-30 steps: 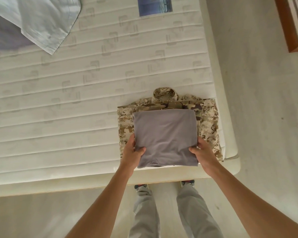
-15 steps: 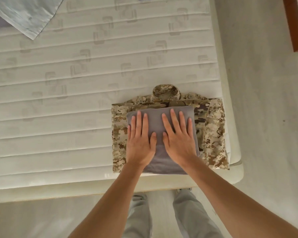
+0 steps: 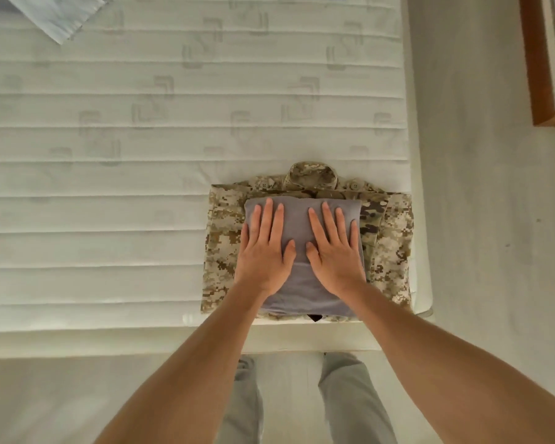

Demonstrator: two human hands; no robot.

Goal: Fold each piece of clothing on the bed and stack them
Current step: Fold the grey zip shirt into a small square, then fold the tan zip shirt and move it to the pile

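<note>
**Pressing the stack flat at the near corner of the bed**

A bare quilted mattress (image 3: 141, 187) fills most of the view, with pale floor to the right and the corner of a wooden frame (image 3: 545, 75) at the far right edge. At the mattress's near right corner lies a folded camouflage jacket (image 3: 394, 251), collar pointing away from the person. On top of it sits a folded grey shirt (image 3: 297, 219), a little smaller than the jacket, so camouflage cloth shows on its left, right and far sides.

Both hands rest flat on the grey shirt. The left hand (image 3: 263, 251) covers its left half and the right hand (image 3: 334, 251) its right half, thumbs nearly meeting in the middle. The fingers (image 3: 326, 219) are straight and slightly spread, pointing away from the body — pressing the cloth, not gripping it. This looks like a last smoothing of the stack, with two pieces folded and piled.

What is left to do lies well away: a light blue garment (image 3: 58, 14), unfolded as far as can be seen, shows at the far left corner of the view, mostly cut off by the frame. It sits diagonally across the mattress from the stack, far and to the left of both hands, so the left hand is the nearer one — a long reach, likely with a step or a lean along the bed. How that garment lies cannot be told from the small part showing.
</note>
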